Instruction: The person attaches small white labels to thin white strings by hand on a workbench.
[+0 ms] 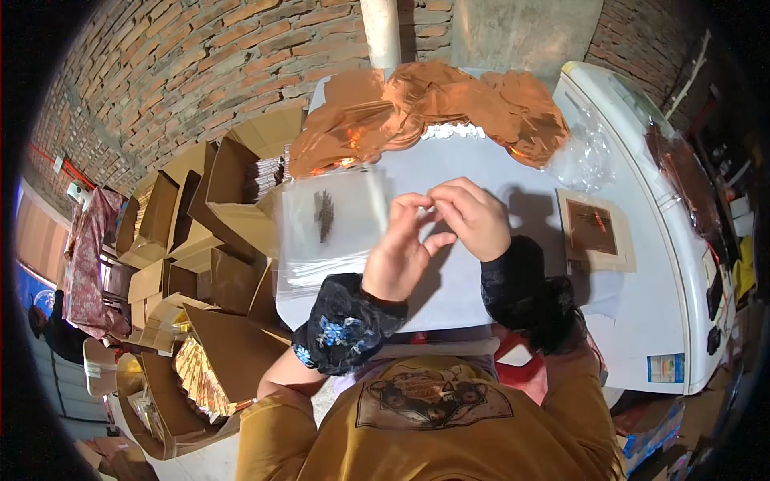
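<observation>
My two hands meet at the fingertips above the white table point(449, 309), in the middle of the view. The fingers of my left hand point(399, 252) are bent, and its thumb stands apart from them. My right hand point(475, 218) is closed in a pinch; anything in it is too small or hidden to make out. Left of my hands lies a stack of clear plastic sleeves point(349, 240), with a bunch of thin dark pieces point(324, 215) on top. To the right is a copper-brown square point(591, 227) on a cream backing.
Shiny copper-coloured sheets or pouches point(437, 96) are heaped along the table's back, with small white pieces point(453, 131) before them. Crumpled clear plastic point(589, 152) lies right, beside a white appliance-like surface point(654, 313). Open cardboard boxes point(233, 180) crowd the left; one holds folded fans point(200, 377).
</observation>
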`<move>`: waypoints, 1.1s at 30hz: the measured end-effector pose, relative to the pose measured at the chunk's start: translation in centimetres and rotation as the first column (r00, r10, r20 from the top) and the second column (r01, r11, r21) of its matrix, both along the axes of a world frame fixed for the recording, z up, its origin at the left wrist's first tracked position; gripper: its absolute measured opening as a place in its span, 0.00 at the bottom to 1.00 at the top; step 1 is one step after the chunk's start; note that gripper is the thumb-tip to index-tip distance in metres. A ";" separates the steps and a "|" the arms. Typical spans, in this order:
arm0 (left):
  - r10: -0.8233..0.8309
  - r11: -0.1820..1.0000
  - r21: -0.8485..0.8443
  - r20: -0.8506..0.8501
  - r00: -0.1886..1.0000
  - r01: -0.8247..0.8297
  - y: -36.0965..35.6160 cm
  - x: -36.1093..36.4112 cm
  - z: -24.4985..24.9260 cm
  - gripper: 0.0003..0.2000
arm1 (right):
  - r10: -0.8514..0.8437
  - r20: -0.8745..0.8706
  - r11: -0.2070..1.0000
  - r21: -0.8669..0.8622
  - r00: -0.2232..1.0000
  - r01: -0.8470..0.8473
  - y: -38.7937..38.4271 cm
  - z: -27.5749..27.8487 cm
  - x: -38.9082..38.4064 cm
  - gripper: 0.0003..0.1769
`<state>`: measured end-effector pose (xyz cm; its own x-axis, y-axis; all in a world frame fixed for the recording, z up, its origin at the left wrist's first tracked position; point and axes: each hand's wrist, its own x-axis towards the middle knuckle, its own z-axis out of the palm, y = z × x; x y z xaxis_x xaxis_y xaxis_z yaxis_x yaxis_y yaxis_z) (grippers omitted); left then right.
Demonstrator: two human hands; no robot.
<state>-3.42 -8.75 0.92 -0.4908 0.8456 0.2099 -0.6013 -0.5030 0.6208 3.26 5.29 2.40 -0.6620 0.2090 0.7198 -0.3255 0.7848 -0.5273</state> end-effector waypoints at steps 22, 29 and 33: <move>0.099 0.921 0.273 -0.854 -0.510 -0.279 -0.8 -5.3 0.8 0.07 | 0.714 0.023 -0.142 -0.974 0.700 0.176 1.4 -2.7 -0.2 0.07; -0.131 0.904 -0.114 -0.991 -0.014 -0.413 -0.5 -6.5 -0.9 0.05 | 0.718 0.035 -0.110 -0.980 0.695 0.164 0.9 -3.8 -0.6 0.03; -0.113 0.869 -0.489 -0.341 0.933 -0.074 0.8 -8.1 -1.9 0.06 | 0.301 0.376 0.843 -0.535 0.877 -0.060 2.5 -3.9 -1.5 0.22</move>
